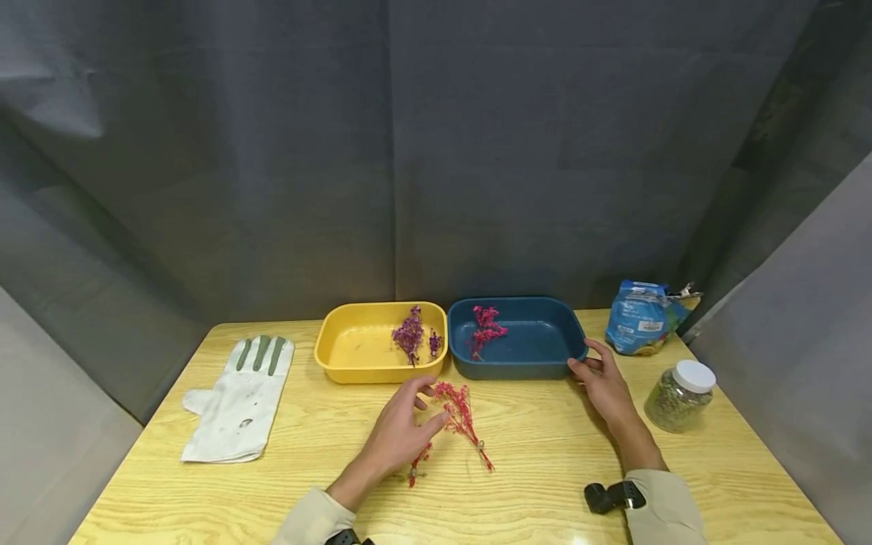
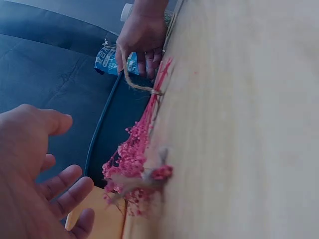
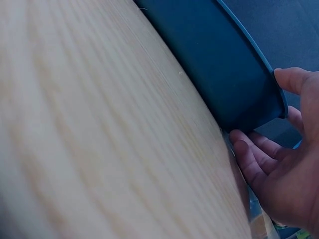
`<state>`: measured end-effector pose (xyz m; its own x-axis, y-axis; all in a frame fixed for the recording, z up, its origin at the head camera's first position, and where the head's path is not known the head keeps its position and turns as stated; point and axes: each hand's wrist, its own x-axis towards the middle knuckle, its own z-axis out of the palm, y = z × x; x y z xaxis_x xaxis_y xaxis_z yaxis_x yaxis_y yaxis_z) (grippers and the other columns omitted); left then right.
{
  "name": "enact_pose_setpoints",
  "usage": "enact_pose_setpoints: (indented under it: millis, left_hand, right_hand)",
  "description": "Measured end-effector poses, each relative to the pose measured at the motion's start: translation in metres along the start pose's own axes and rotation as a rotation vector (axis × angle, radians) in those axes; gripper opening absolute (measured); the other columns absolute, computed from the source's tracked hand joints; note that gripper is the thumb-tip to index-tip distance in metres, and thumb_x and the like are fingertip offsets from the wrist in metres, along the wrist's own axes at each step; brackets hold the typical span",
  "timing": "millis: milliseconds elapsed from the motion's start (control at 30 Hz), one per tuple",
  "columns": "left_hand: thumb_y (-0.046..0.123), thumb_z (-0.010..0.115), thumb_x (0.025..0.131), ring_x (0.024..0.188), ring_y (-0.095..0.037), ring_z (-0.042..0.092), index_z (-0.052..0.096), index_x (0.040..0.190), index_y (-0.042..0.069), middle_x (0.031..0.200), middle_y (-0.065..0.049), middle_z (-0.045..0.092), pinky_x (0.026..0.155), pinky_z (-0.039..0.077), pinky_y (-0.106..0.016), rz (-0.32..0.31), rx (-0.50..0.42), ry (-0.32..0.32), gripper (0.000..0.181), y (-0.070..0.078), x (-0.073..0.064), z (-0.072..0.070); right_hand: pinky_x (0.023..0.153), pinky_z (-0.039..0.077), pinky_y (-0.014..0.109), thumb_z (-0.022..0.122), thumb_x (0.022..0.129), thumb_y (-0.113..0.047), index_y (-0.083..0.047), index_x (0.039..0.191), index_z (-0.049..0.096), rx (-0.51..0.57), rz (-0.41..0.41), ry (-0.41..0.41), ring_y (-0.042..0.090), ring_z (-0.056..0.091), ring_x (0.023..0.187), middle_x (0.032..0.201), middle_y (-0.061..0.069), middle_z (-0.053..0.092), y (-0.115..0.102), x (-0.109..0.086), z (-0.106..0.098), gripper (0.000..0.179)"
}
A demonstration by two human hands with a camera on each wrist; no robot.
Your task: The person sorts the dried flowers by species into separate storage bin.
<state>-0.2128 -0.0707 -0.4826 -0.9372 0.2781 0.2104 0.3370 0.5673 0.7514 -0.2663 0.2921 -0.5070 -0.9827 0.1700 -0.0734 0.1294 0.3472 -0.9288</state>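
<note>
My left hand (image 1: 402, 428) hovers over the table with its fingers apart and relaxed, holding nothing. Just right of it lies a tied bunch of pinkish-red dried flowers (image 1: 460, 412), its stems toward me. A smaller red sprig (image 1: 414, 473) lies below the hand, partly hidden by it. At the right front corner of the blue tray (image 1: 511, 371), my right hand (image 1: 608, 386) grips the corner, thumb at the rim in the right wrist view. Magenta dried flowers (image 1: 487, 331) rest inside that tray. The yellow tray (image 1: 381, 375) beside it holds purple dried flowers (image 1: 409, 335).
A white work glove (image 1: 235, 412) with green-striped fingers lies at the left. Right of the blue tray stand a crumpled blue bag (image 1: 636, 322) and a white-lidded jar (image 1: 674, 401) of green bits. A dark curtain (image 1: 518, 151) hangs behind the trays.
</note>
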Motion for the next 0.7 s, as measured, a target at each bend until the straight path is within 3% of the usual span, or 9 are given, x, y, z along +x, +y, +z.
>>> enact_pose_setpoints:
  millis: [133, 333, 600, 700]
  left_hand:
    - [0.037, 0.069, 0.088, 0.096, -0.017, 0.06, 0.047, 0.136, 0.021, 0.12, -0.003, 0.06, 0.074, 0.047, -0.027, -0.035, 0.015, -0.021, 0.055, -0.005, -0.01, -0.001]
    - [0.033, 0.07, 0.087, 0.092, -0.014, 0.057, 0.049, 0.134, 0.017, 0.116, -0.002, 0.059, 0.072, 0.045, -0.027, -0.065, 0.077, -0.011, 0.054, -0.012, -0.023, 0.001]
    - [0.037, 0.072, 0.084, 0.103, -0.019, 0.056, 0.051, 0.132, 0.018, 0.119, -0.002, 0.058, 0.083, 0.045, -0.037, -0.1, 0.154, 0.037, 0.056, -0.014, -0.036, -0.007]
    - [0.038, 0.073, 0.083, 0.101, -0.019, 0.055, 0.053, 0.129, 0.017, 0.116, -0.003, 0.058, 0.081, 0.045, -0.037, -0.119, 0.196, 0.041, 0.054, -0.015, -0.04, -0.01]
  right_hand:
    - [0.084, 0.049, 0.026, 0.053, 0.097, -0.046, -0.022, 0.155, 0.018, -0.024, 0.006, 0.009, 0.012, 0.063, 0.102, 0.14, 0.018, 0.044, -0.002, 0.0, 0.001, 0.072]
    - [0.081, 0.048, 0.026, 0.051, 0.097, -0.047, -0.022, 0.155, 0.016, -0.086, 0.023, 0.006, 0.031, 0.058, 0.117, 0.141, 0.018, 0.044, -0.006, -0.002, 0.001, 0.072]
    - [0.084, 0.05, 0.027, 0.051, 0.094, -0.055, -0.023, 0.155, 0.016, -0.116, 0.023, 0.009, 0.02, 0.059, 0.115, 0.141, 0.017, 0.043, -0.009, -0.005, 0.0, 0.077]
    - [0.085, 0.05, 0.028, 0.051, 0.093, -0.058, -0.023, 0.155, 0.017, -0.122, 0.017, 0.012, 0.024, 0.056, 0.119, 0.141, 0.017, 0.043, -0.008, -0.004, 0.001, 0.079]
